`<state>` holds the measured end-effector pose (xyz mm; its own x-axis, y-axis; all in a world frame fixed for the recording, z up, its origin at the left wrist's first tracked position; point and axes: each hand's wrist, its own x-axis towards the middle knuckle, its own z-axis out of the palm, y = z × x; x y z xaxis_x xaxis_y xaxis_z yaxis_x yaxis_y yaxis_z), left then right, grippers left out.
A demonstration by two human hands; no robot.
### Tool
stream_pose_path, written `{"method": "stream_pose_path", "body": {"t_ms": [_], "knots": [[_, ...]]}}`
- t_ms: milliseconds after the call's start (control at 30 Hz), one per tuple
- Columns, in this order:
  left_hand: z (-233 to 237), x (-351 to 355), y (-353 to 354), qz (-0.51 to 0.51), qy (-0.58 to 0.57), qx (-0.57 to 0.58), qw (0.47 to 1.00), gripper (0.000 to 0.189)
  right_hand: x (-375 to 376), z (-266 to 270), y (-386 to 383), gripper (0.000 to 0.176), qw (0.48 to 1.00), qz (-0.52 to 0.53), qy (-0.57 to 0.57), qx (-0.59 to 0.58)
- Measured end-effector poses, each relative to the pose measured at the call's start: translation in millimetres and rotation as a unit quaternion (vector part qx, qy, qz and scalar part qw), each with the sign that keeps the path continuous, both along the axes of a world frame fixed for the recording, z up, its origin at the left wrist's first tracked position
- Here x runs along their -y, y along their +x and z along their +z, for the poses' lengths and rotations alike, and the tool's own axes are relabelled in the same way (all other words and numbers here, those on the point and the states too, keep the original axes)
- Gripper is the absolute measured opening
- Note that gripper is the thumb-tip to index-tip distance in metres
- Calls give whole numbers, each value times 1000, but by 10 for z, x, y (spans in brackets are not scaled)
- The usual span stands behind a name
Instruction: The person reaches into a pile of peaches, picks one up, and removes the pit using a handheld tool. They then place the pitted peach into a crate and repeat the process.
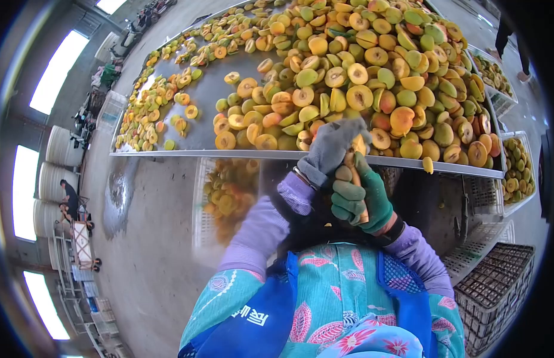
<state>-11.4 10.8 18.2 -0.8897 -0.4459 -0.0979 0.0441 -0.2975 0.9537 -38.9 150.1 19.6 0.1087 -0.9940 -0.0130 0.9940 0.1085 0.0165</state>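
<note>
My right hand [361, 194], in a green glove, is wrapped round the wooden handle [349, 160] of a tool whose working end is hidden. Just above it my left hand [333, 149], in a grey glove, is closed round a peach [360, 144], of which only a yellow-orange edge shows. Both hands meet at the near rim of a metal table [229, 154]. Right behind them is a big heap of yellow-green peaches [359, 97], many cut in half with the hollow showing.
Loose peach halves [147, 122] are scattered at the table's left. A white crate [203, 206] of peaches is under the near edge. Fruit-filled crates [518, 170] stand at the right, with a dark slatted crate [494, 292] below. Far left, a person [69, 200] is near a cart.
</note>
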Motion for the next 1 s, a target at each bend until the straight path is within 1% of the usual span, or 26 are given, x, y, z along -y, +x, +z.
{"method": "stream_pose_path", "body": {"t_ms": [33,67,100,167,200,233,267,300,333,367,400,433,467,500,533,567,600,667,700,767,800,867,900,933,967,1000], "knots": [[0,-23,11,2,91,-64,994,32,16,5,-19,46,1000,12,-28,-1],[19,-30,81,11,96,-56,994,34,36,-7,-41,47,998,24,-55,1],[178,-149,156,89,218,-68,969,39,40,-26,-28,48,996,36,-79,8],[193,-130,438,257,189,-62,946,38,-22,-11,-11,49,996,49,-70,-27],[116,-7,758,271,-191,14,943,39,-114,-21,-50,48,995,45,-60,-58],[94,177,1138,240,-542,90,801,39,-198,-12,-110,47,994,40,-53,-90],[295,362,1415,206,-151,227,940,32,-251,24,-176,43,979,59,97,-168],[-92,818,1809,109,-521,309,788,25,-249,-218,-254,39,974,97,163,-124],[77,865,1882,121,-473,410,770,23,-246,-624,-288,36,961,129,233,-80],[-765,1756,2374,97,-636,293,707,27,-284,-978,-213,29,968,124,215,-29],[-1601,2652,2839,105,-785,175,585,38,-304,-1338,-155,22,972,122,198,22],[-1104,2143,2506,146,-682,338,632,38,-247,-1333,-89,18,984,127,123,14],[-863,2014,2252,166,-641,394,638,38,-201,-1311,-23,14,991,128,48,5],[-773,2087,2057,175,-622,427,633,39,-122,-1036,-29,20,976,85,153,-131],[-715,2183,1883,175,-618,443,626,39,-101,-641,-55,23,941,71,231,-235],[-696,2258,1850,174,-617,467,609,40,-112,-368,-34,26,893,71,311,-319],[-677,2323,1830,169,-616,484,598,40,-99,-340,-83,27,886,18,309,-345],[-608,2434,1835,162,-621,493,588,41,-78,-373,-86,30,868,-53,301,-392],[-576,2483,1843,153,-626,497,581,41,-45,-368,-152,33,877,-34,325,-353],[-502,2528,1861,103,-637,521,558,42,-25,-370,-302,34,877,-25,335,-344],[-459,2543,1866,51,-649,547,526,57,-21,-226,-329,36,863,-10,376,-337],[-535,2686,1944,-25,-648,567,507,65,-54,-167,-357,36,828,-55,360,-428],[-338,2519,1820,-65,-648,575,495,69,-80,-171,-356,36,807,-80,352,-468],[-187,2186,1861,52,-663,514,541,54,-113,-219,-386,39,788,-93,335,-509],[-114,1965,1736,81,-598,443,663,51,-125,-254,-364,39,728,-186,325,-574],[-46,1839,1644,109,-519,362,767,47,-101,-290,-328,40,657,-277,308,-630]]}}
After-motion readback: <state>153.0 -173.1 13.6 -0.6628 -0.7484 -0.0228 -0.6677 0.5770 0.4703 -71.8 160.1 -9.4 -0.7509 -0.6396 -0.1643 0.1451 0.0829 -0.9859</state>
